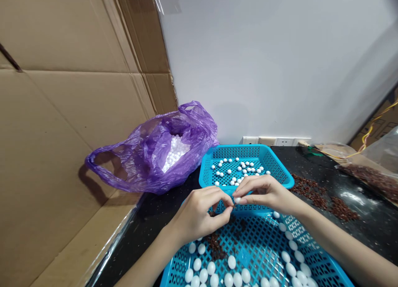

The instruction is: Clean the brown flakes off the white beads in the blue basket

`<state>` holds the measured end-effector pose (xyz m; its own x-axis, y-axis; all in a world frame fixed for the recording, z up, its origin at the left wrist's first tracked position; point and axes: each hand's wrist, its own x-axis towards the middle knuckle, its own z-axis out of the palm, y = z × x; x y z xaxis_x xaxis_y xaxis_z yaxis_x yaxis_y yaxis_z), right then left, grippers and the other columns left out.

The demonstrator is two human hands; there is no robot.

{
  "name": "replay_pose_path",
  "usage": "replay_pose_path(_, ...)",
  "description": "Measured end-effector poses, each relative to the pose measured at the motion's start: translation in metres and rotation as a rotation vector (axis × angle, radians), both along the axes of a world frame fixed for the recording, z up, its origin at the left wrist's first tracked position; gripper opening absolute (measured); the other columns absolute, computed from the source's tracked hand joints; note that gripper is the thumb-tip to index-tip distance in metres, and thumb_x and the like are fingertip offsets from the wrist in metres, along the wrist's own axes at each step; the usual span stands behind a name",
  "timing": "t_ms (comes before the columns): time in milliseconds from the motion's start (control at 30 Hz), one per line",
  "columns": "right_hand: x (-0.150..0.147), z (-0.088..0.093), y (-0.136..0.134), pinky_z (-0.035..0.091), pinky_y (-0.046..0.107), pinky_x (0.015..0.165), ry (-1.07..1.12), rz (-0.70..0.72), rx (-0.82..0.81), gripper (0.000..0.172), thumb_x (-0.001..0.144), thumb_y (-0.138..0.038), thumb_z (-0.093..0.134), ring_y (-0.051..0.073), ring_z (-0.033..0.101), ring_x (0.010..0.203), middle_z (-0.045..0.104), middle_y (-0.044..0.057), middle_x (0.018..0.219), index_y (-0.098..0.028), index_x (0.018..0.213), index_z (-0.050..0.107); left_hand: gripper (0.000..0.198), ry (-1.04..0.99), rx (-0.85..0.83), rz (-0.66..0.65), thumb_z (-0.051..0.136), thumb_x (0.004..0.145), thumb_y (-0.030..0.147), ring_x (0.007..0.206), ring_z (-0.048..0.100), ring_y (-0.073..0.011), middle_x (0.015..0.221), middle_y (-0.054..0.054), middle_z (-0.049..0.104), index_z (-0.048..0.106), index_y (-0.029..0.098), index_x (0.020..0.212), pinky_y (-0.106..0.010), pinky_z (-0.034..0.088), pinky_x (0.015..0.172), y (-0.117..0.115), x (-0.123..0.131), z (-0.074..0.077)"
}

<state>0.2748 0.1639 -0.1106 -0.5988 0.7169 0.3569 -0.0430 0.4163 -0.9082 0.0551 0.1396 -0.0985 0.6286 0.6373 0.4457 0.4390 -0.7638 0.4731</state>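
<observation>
A small white egg-shaped bead [237, 200] sits between the thumb and fingers of my right hand [264, 191]. Close beside it, my left hand [203, 208] pinches a tiny reddish-brown piece [234, 206], its tip near or touching the bead; I cannot tell which. Both hands are above the near blue basket [173, 265], where several larger-looking white beads [231, 262] lie along the sides and front. A loose heap of reddish-brown bits [217, 246] rests in it below my left hand. Behind my hands stands a second blue basket [281, 167] with scattered white beads [229, 171].
At the left, a purple plastic bag [149, 154] holds many white beads [176, 151]. Reddish-brown piles [342, 208] lie on the black tabletop [367, 237] at right, near a clear bag [382, 150]. Cardboard [62, 113] stands left; wall sockets [284, 142] are behind.
</observation>
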Motion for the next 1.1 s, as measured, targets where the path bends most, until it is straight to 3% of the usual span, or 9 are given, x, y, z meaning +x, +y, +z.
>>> replay_pose_path(267, -0.0001, -0.0014, 0.0004, 0.051, 0.03, 0.077, -0.038, -0.002, 0.049, 0.013, 0.079, -0.023, 0.068, 0.014, 0.063, 0.083, 0.073, 0.002, 0.086, -0.026, 0.092, 0.073, 0.005, 0.009, -0.01, -0.037, 0.058, 0.082, 0.012, 0.07, 0.055, -0.0113, 0.079, 0.0, 0.065, 0.061, 0.015, 0.083, -0.023, 0.042, 0.066, 0.0008, -0.0015, 0.0004)
replay_pose_path(1100, -0.0029, -0.0018, -0.0033, 0.05, 0.028, 0.075, -0.075, -0.037, 0.155, 0.016, 0.08, -0.019, 0.068, 0.013, 0.064, 0.082, 0.073, 0.002, 0.086, -0.024, 0.094, 0.073, 0.003, 0.034, -0.025, -0.011, 0.057, 0.082, 0.011, 0.069, 0.052, -0.0113, 0.075, 0.0, 0.059, 0.058, 0.014, 0.08, -0.023, 0.041, 0.065, 0.0018, -0.0039, -0.0032)
